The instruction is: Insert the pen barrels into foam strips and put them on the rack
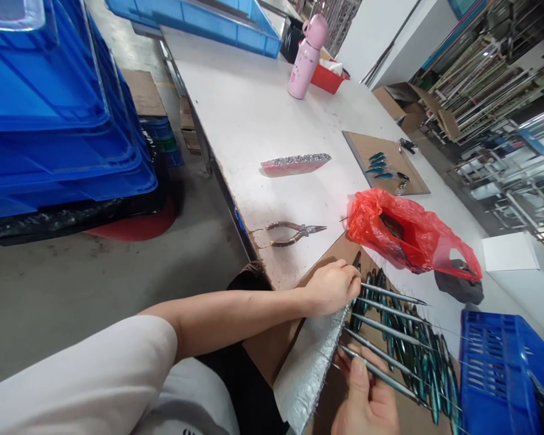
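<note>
A foil-covered strip (pixel 310 362) lies along the near side of a brown board, with several slim grey pointed pieces (pixel 390 326) sticking out from its edge. My left hand (pixel 333 287) is closed at the strip's far end, by the uppermost grey piece; what its fingers hold is hidden. My right hand (pixel 367 393) pinches the lowest grey piece between thumb and fingers. Under and beyond these pieces lie many shiny green-blue slim pieces (pixel 428 362) with thin wires. Pliers (pixel 299 232) rest with handles apart on the white table (pixel 254 121).
A red plastic bag (pixel 408 232) sits beyond the board, near a blue crate (pixel 494 362). Farther back are a glittery pink block (pixel 294 166), a small board (pixel 390 142) with blue pieces, and a pink bottle (pixel 304 63). Blue bins (pixel 63 121) are stacked at left.
</note>
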Demonstrator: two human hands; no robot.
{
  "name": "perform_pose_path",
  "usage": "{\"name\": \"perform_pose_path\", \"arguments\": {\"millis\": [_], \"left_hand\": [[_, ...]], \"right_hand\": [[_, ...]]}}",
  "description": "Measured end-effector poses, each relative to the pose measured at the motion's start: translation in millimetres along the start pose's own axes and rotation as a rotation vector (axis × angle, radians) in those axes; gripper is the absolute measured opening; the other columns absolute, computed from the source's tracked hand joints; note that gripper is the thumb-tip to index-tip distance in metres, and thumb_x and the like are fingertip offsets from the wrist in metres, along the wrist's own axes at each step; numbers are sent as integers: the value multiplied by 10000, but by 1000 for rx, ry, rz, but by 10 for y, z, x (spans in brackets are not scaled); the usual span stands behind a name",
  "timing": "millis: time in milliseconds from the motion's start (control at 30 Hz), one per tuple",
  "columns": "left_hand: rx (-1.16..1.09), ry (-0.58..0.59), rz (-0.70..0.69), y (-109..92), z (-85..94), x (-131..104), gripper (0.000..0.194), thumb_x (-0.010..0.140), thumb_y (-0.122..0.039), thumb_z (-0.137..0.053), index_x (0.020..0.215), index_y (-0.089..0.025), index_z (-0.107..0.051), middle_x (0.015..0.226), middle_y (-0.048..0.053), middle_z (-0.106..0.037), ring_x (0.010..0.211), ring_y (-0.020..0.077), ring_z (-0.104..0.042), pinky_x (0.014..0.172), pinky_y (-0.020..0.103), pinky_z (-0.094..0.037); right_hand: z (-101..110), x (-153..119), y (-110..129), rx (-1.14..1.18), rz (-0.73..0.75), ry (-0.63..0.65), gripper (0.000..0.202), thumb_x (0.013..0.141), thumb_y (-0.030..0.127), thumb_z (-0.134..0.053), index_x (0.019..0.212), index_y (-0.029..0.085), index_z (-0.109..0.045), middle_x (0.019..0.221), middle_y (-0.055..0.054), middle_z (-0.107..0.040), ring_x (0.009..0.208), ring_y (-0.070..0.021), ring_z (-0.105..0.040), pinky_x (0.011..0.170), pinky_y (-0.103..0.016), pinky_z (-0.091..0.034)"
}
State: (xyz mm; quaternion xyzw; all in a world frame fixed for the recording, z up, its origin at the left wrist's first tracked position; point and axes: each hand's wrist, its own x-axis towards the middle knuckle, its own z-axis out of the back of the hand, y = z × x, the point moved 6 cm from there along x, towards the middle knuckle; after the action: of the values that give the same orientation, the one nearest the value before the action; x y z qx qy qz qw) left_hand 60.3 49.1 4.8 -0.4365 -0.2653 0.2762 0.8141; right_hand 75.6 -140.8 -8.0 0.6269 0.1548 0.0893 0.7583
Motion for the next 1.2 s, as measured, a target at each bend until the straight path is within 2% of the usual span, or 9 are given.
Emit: {"name": "perform_pose_path", "arguments": {"millis": [100,233,333,400,500,633,767,967,1200], "left_hand": [[-14,7,-11,0,14,5,293,864,-245,-323,937,-187,-601,856,33,-574,840,156,-543,854,282,-423],[-36,4,-13,3,43,5,290,859,-238,-326,929,-194,-604,869,23,-583,851,150,-543,848,271,-421],[-39,3,-20,4,54,5,292,853,-225,-325,926,-194,-607,870,20,-590,851,150,-545,839,268,-423],[-37,3,-25,4,59,7,298,852,-223,-321,925,-193,-609,866,20,-594,849,150,-548,837,270,-425],[-51,4,-22,5,73,10,303,853,-229,-319,933,-192,-609,885,22,-599,865,150,-552,850,271,-422],[-65,21,-8,-8,101,4,310,853,-231,-317,935,-186,-613,903,26,-607,877,150,-555,862,271,-420],[-65,25,-10,-26,119,-2,314,855,-227,-317,946,-177,-613,915,33,-610,886,148,-554,872,263,-417],[-51,27,-24,-15,90,2,305,859,-235,-322,952,-181,-608,914,31,-603,883,147,-552,870,261,-419],[-22,27,-30,-16,80,9,313,857,-228,-316,954,-176,-609,894,34,-604,877,150,-548,855,261,-422]], "right_hand": [[-10,-37,-29,77,-40,-25,347,715,358,-625,999,171,-558,837,-51,-666,697,-194,-640,665,-323,-537],[-2,-96,-95,161,-100,14,414,727,353,-612,1093,179,-531,1022,-110,-637,848,-249,-630,711,-368,-537],[62,-52,-175,155,-145,67,429,713,362,-626,1088,175,-535,995,-119,-649,870,-276,-624,723,-410,-535],[132,37,-178,126,-114,51,413,703,363,-636,1059,173,-549,940,-101,-666,837,-269,-633,729,-423,-533],[158,188,-57,62,-6,24,417,691,375,-645,1042,165,-563,918,-82,-668,816,-247,-635,728,-389,-531],[29,299,140,-21,5,24,474,656,402,-667,1061,177,-564,905,-66,-662,803,-217,-630,684,-316,-522],[-111,341,259,43,42,61,369,608,390,-697,902,184,-612,835,-27,-657,697,-173,-620,642,-292,-512],[-121,392,202,97,35,95,294,600,352,-705,838,204,-616,785,0,-669,650,-149,-605,626,-292,-505],[-96,466,173,8,39,169,330,640,336,-681,932,198,-613,886,-25,-665,715,-162,-611,679,-318,-504]]}}
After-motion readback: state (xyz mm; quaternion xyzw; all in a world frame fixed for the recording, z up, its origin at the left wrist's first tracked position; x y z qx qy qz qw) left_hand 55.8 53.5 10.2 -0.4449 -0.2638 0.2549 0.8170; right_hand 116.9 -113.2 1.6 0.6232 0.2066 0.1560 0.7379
